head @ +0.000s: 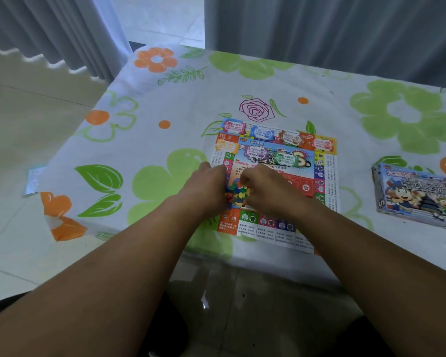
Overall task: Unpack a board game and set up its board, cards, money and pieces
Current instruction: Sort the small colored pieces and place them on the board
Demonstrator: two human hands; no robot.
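With my left hand [211, 186] and right hand [264, 188] both curled tight on the clump of pieces [236, 195] at the board's [268, 228] left side, I fear a sharp tug scatters them off the table's [371, 235] near edge or across the banknotes [262, 132].

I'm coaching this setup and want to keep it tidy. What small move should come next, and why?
Probably spread the pieces apart on the board. They sit in one mixed-colour heap between the left hand and right hand, while the money already lies in separate stacks across the board's far part.
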